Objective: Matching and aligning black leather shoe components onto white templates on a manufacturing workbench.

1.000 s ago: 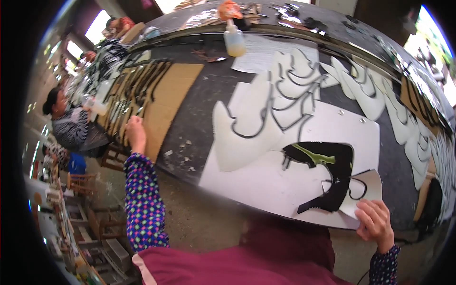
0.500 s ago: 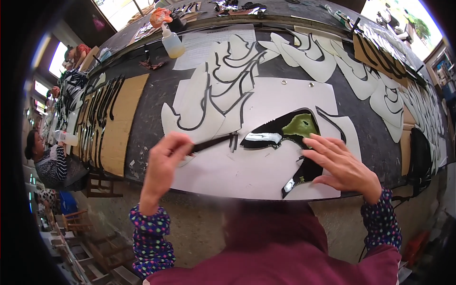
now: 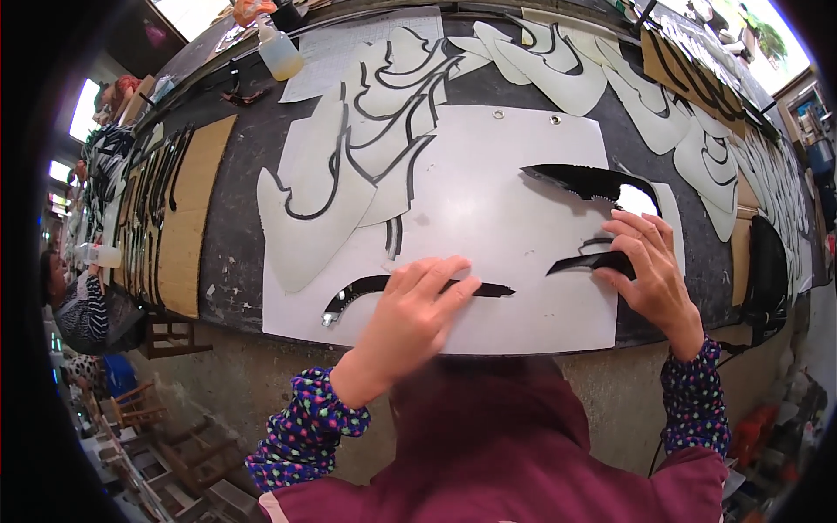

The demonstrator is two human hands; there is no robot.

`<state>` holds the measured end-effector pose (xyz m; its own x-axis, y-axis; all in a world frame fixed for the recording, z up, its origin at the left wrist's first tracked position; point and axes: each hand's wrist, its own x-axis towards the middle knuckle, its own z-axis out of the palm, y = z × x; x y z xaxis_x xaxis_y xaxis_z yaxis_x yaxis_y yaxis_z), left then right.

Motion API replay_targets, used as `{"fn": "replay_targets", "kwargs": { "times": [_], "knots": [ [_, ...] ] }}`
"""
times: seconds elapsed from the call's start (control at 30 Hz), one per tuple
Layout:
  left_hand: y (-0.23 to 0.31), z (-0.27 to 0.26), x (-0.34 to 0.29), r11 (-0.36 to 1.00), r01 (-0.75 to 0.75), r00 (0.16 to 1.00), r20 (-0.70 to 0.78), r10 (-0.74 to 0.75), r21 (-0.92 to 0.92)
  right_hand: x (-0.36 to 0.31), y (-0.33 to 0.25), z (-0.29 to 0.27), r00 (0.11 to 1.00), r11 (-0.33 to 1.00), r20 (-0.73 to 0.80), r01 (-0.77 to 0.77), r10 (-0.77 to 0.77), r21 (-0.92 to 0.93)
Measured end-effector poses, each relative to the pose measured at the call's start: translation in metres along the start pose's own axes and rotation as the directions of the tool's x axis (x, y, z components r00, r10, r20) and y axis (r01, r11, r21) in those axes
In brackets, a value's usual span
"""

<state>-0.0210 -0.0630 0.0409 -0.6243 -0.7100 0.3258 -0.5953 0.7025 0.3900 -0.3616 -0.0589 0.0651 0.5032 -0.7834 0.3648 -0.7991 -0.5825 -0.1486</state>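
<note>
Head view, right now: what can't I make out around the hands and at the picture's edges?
In the head view:
Black strip: middle covered by the left hand.
Glossy black piece: partly covered by the right hand, so its exact hold is unclear.
Orange wad above the bottle: top cut off by the upper edge.
Co-worker: partly lost in the dark left rim.

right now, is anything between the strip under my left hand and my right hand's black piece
Nothing visible: from the strip, beneath your left hand, to the black piece at your right hand, only white board shows.
</note>
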Motion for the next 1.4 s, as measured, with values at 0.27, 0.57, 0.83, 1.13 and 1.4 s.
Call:
{"fn": "replay_targets", "kwargs": {
  "times": [0.27, 0.57, 0.83, 1.13, 1.4],
  "knots": [
    [0.0, 0.02, 0.0, 0.968, -0.17, 0.979, -0.078, 0.186, 0.183, 0.043, -0.004, -0.018, 0.993, 0.983, 0.093, 0.06, -0.077, 0.175],
    [0.004, 0.025, -0.006, 0.945, -0.165, 0.971, -0.12, 0.206, 0.283, 0.054, -0.022, 0.007, 0.943, 0.942, 0.321, -0.027, -0.087, 0.334],
    [0.0, 0.028, -0.006, 0.968, -0.163, 0.973, -0.128, 0.19, 0.192, 0.042, -0.043, 0.025, 0.95, 0.707, 0.293, -0.283, 0.112, 0.648],
    [0.001, 0.029, -0.005, 0.974, -0.15, 0.975, -0.135, 0.174, 0.172, 0.043, -0.06, 0.026, 0.953, 0.823, 0.263, -0.267, 0.149, 0.501],
    [0.002, 0.029, -0.004, 0.974, -0.148, 0.976, -0.131, 0.171, 0.171, 0.047, -0.061, 0.026, 0.897, 0.773, 0.382, -0.401, 0.223, 0.492]
  ]
}}
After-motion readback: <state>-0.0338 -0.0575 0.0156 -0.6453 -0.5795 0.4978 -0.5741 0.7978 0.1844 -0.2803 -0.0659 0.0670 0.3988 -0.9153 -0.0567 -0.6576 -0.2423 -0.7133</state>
